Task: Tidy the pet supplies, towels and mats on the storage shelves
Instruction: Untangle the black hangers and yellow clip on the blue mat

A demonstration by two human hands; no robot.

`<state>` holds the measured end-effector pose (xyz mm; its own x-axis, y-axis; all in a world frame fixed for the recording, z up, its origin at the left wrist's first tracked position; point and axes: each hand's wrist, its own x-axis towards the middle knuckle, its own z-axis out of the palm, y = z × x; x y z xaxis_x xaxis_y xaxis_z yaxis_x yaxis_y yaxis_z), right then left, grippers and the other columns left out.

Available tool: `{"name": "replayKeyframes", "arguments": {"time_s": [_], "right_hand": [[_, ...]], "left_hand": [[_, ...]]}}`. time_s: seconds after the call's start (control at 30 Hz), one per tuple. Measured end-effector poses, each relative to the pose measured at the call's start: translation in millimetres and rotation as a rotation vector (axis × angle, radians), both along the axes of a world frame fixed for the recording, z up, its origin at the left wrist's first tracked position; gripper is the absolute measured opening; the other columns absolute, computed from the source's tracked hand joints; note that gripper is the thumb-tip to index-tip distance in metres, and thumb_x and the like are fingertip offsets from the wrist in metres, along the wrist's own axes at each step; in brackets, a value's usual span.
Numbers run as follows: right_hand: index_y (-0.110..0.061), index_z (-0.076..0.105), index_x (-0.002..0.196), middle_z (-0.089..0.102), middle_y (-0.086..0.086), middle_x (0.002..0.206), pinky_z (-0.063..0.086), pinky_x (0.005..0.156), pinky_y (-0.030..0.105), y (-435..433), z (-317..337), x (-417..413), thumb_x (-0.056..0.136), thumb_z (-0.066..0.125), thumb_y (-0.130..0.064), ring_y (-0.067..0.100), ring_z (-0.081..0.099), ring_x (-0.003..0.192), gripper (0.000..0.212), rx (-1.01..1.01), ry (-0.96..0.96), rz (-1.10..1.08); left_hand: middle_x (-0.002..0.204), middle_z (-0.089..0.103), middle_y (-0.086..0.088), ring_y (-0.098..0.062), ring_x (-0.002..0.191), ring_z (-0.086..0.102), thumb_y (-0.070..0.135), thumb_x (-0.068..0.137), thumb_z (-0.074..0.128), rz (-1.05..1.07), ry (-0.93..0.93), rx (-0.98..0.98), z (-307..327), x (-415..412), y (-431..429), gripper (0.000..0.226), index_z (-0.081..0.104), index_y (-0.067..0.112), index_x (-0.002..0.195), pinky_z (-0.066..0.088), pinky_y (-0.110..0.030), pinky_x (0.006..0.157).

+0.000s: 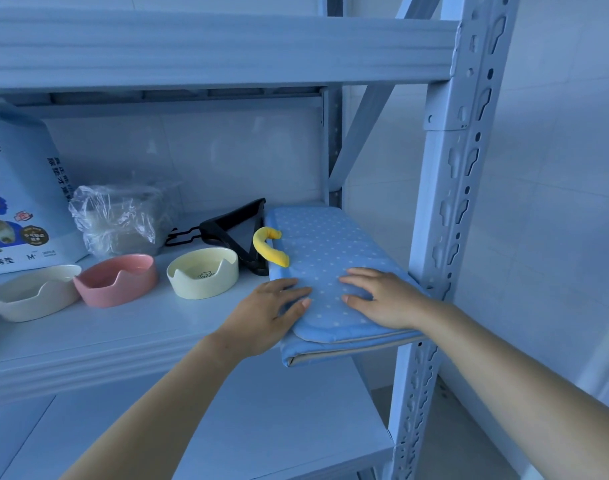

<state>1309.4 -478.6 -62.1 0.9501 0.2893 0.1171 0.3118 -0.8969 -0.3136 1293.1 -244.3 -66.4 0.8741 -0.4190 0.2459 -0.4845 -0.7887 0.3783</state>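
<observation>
A folded blue mat with white dots lies at the right end of the white shelf board, its near end overhanging the front edge. A yellow padded loop sticks up from its left side. My left hand lies flat on the mat's near left corner, fingers straight. My right hand presses flat on top of the mat near its right edge.
Left of the mat lie black hangers, a cream cat-ear bowl, a pink bowl and a white bowl. Behind them stand a plastic-wrapped bundle and a pet-pad pack. The steel upright stands right of the mat.
</observation>
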Motion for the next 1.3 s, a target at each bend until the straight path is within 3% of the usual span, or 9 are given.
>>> {"name": "replayKeyframes", "arguments": {"time_s": [0.23,0.43,0.63,0.73,0.8,0.9,1.07,1.3], "right_hand": [[-0.033,0.040,0.138,0.025,-0.012,0.152,0.015,0.116,0.036,-2,1,-7,0.091,0.046,-0.050,0.006,0.020,0.140,0.051,0.055,0.000,0.002],[-0.025,0.051,0.131,0.043,-0.010,0.142,0.021,0.108,0.017,-6,7,-9,0.091,0.055,-0.036,0.005,0.035,0.132,0.042,0.158,-0.138,-0.004],[-0.023,0.057,0.124,0.051,-0.008,0.134,0.026,0.099,0.013,-11,21,-9,0.091,0.057,-0.029,0.007,0.044,0.126,0.034,0.216,-0.223,-0.049],[-0.027,0.047,0.133,0.039,-0.008,0.145,0.022,0.108,0.020,-2,22,-7,0.091,0.052,-0.042,0.008,0.033,0.135,0.045,0.131,-0.060,-0.063],[-0.031,0.036,0.141,0.022,-0.008,0.154,0.014,0.116,0.032,5,18,-6,0.090,0.046,-0.054,0.010,0.019,0.141,0.057,0.000,0.083,-0.071],[-0.034,0.022,0.146,0.006,-0.009,0.157,0.002,0.117,0.044,10,14,-1,0.093,0.035,-0.057,0.010,0.005,0.144,0.059,-0.100,0.128,-0.078],[-0.034,0.020,0.147,0.005,-0.009,0.157,0.001,0.116,0.042,5,12,16,0.095,0.030,-0.053,0.009,0.003,0.144,0.056,-0.121,0.109,-0.058],[-0.036,0.022,0.146,0.009,-0.011,0.157,0.002,0.117,0.041,5,9,32,0.095,0.031,-0.054,0.009,0.007,0.143,0.054,-0.090,0.077,-0.045]], "left_hand": [[0.144,0.034,0.014,-0.005,0.134,0.024,0.050,0.093,0.035,-0.034,-0.044,0.016,-1,-6,3,0.043,0.045,0.040,0.133,0.018,-0.016,0.105],[0.134,0.041,0.015,-0.004,0.128,0.033,0.071,0.085,0.026,-0.061,-0.050,-0.036,4,0,7,0.059,0.051,0.039,0.127,0.025,-0.017,0.099],[0.138,0.038,0.015,-0.008,0.131,0.031,0.065,0.087,0.029,-0.032,-0.052,-0.074,10,13,16,0.050,0.051,0.042,0.125,0.031,-0.028,0.105],[0.147,0.032,0.011,-0.008,0.136,0.026,0.051,0.092,0.039,-0.065,0.018,-0.048,14,16,10,0.041,0.047,0.040,0.131,0.022,-0.024,0.108],[0.151,0.025,0.010,-0.007,0.140,0.018,0.047,0.093,0.042,-0.089,0.068,0.015,13,18,2,0.044,0.042,0.038,0.136,0.013,-0.020,0.109],[0.152,0.021,0.009,-0.007,0.140,0.014,0.046,0.095,0.039,-0.067,0.067,0.071,6,24,-3,0.044,0.037,0.040,0.139,0.010,-0.020,0.110],[0.151,0.022,0.009,-0.011,0.140,0.016,0.049,0.096,0.033,-0.016,0.074,0.078,0,42,-8,0.042,0.034,0.047,0.137,0.018,-0.032,0.115],[0.149,0.026,0.011,-0.010,0.137,0.021,0.047,0.096,0.033,-0.007,0.038,0.025,-4,53,-6,0.039,0.037,0.047,0.135,0.020,-0.026,0.111]]}}
